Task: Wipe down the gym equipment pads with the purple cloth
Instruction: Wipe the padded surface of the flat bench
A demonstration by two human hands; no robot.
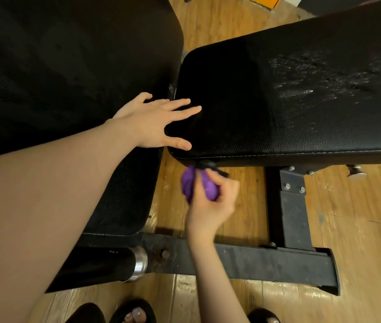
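Note:
Two black padded bench sections fill the view: a large pad on the left and a longer pad on the right, which has a worn, scuffed patch. My left hand lies flat with spread fingers on the near left corner of the right pad. Below that pad's front edge, my right hand grips the bunched purple cloth, held against the pad's lower rim near a torn bit of black trim.
A black steel frame bar and upright bracket run along the wooden floor under the right pad. A black roller with a chrome end sits lower left. My feet in sandals stand at the bottom edge.

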